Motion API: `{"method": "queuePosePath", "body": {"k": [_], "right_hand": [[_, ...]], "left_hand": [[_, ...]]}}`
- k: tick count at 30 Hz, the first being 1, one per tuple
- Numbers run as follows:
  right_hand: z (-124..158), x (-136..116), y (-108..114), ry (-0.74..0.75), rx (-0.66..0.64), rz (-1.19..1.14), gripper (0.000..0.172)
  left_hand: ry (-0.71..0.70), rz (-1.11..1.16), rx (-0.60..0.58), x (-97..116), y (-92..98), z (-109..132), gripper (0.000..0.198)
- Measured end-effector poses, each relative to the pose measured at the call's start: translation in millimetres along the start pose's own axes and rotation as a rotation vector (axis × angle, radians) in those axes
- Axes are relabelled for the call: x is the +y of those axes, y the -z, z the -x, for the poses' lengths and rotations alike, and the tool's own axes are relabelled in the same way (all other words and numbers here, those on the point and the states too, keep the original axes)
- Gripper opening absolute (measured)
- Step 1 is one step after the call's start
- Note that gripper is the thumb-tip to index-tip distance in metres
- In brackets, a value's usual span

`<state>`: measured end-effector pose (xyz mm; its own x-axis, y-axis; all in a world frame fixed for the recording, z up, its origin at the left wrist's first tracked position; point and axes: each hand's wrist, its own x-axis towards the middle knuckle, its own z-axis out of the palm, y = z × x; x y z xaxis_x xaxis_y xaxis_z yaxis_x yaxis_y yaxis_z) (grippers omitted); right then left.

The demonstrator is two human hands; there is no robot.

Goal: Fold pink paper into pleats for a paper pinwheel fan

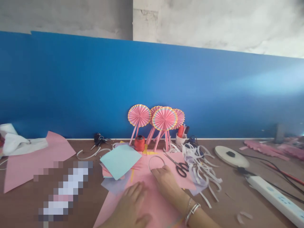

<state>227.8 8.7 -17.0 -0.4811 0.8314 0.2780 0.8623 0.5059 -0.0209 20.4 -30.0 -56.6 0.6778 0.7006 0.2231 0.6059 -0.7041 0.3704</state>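
Observation:
My left hand lies with fingers stretched out on a large sheet of pink paper. Just right of it, my right hand, with bracelets at the wrist, has its fingers pressed together low over the same sheet. A thin pale strip curls in a loop from its fingertips. Dark-handled scissors lie half open beyond my right hand. To the left, sheets of light blue paper rest on pink and lilac ones.
Several pleated pink paper fans stand against the blue partition, behind a red spool. White curled strips heap at right, near a white cup, a round pale disc and a power strip. Pink paper lies far left.

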Motion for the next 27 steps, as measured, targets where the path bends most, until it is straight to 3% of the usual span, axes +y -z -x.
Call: {"method": "queuePosePath", "body": {"k": [2,4,7,9,11,13,16,19,27], "right_hand": [[0.8,3.2,4.4,-0.021,0.016,-0.032,0.021],[2.6,4.3,12.8,-0.025,0.034,-0.093,0.024],[5.7,4.6,24.4,-0.040,0.030,-0.180,0.030],[7.3,4.2,28.0,-0.039,0.028,-0.226,0.030],[8.1,2.7,28.6,-0.008,0.026,-0.268,0.030],[8.1,-0.6,28.2,0.047,0.029,-0.306,0.029],[7.1,-8.5,28.5,0.124,0.037,-0.345,0.029],[6.3,-16.1,29.4,0.176,0.045,-0.374,0.028],[6.6,-17.7,24.7,0.175,0.073,-0.341,0.026]], "left_hand": [[-0.101,-0.022,-0.145,-1.9,3.1,0.7,0.071],[-0.153,0.017,-0.219,-2.1,18.3,-0.2,0.072],[-0.186,0.103,-0.278,0.4,47.7,-1.6,0.068],[-0.150,0.121,-0.264,2.5,57.3,-2.7,0.064],[-0.076,0.144,-0.163,3.8,54.7,-4.7,0.051],[0.078,0.178,0.040,4.5,45.4,-8.1,0.042],[0.200,0.248,0.281,5.1,33.9,-13.5,0.051],[0.157,0.295,0.321,5.5,32.2,-16.6,0.056],[0.139,0.346,0.341,1.6,34.3,-17.2,0.048]]}}
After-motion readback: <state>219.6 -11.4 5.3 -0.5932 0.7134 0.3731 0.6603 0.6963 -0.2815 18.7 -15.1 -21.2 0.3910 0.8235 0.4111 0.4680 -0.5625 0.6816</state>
